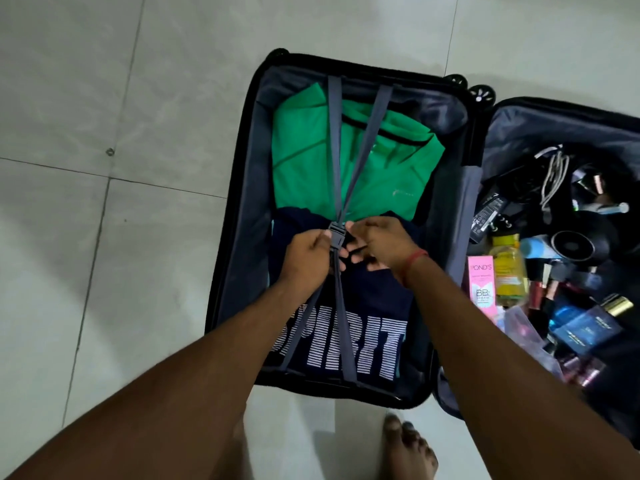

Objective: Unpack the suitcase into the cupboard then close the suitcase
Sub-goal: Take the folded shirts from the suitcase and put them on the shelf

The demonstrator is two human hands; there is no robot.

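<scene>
A black suitcase (pixel 239 216) lies open on the tiled floor. Its left half holds a folded green shirt (pixel 304 157) and a navy shirt (pixel 374 306) with white letters. Grey cross straps (pixel 334 140) run over the clothes and meet at a black buckle (pixel 335 235) in the middle. My left hand (pixel 306 261) pinches the buckle from the left. My right hand (pixel 379 242) grips it from the right, fingers curled round its side. The right half (pixel 519 133) is filled with toiletries and cables.
The right half holds a pink cream box (pixel 480 282), a yellow bottle (pixel 507 268), blue perfume boxes (pixel 581 327), a black charger (pixel 488 213) and a white cable (pixel 554 174). Suitcase wheels (pixel 481 93) point away from me. My bare foot (pixel 408 448) stands on the floor by the near edge.
</scene>
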